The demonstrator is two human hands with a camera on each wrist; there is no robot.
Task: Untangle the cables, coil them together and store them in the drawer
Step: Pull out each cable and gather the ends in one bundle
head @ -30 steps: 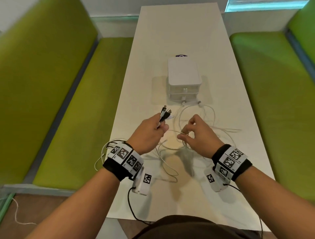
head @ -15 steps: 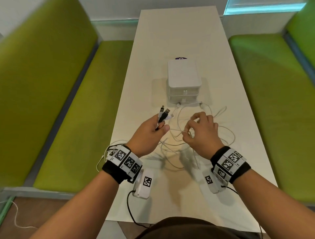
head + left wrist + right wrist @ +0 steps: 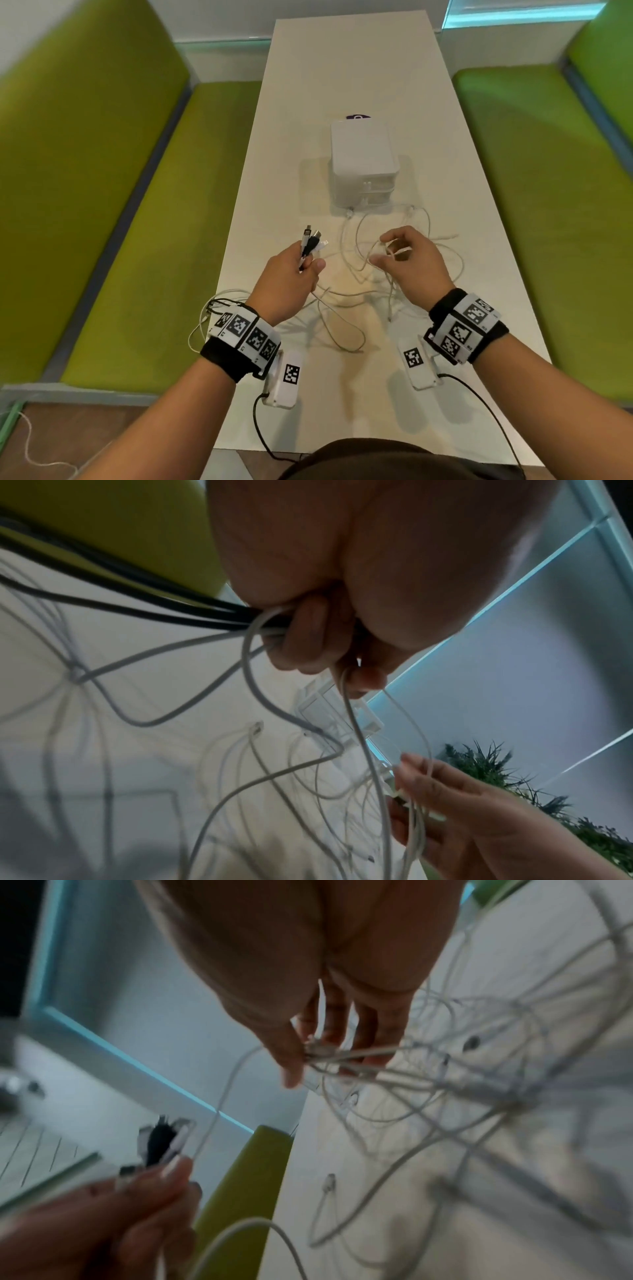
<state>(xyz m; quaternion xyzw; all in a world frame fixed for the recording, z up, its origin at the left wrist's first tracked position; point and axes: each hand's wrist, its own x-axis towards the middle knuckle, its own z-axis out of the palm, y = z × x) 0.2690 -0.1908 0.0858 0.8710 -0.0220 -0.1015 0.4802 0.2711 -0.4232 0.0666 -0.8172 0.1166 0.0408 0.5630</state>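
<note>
Left hand: raised above the bench, fingers curled round a bundle of cable ends, black and white plugs standing up out of the fist.

Right hand: raised beside the left, thumb and fingers pinching a cluster of thin white strands; the other fingers loosely spread.

Cables: white, tangled, lying in loose loops on the bench between and beyond both hands; strands rise from the heap to each hand. One loop hangs over the bench's left edge.

Drawer unit: small, white, standing mid-bench beyond the cables, both drawers closed; some cable ends lie just before its front.

Green upholstered seats: flank the bench on both sides.
</note>
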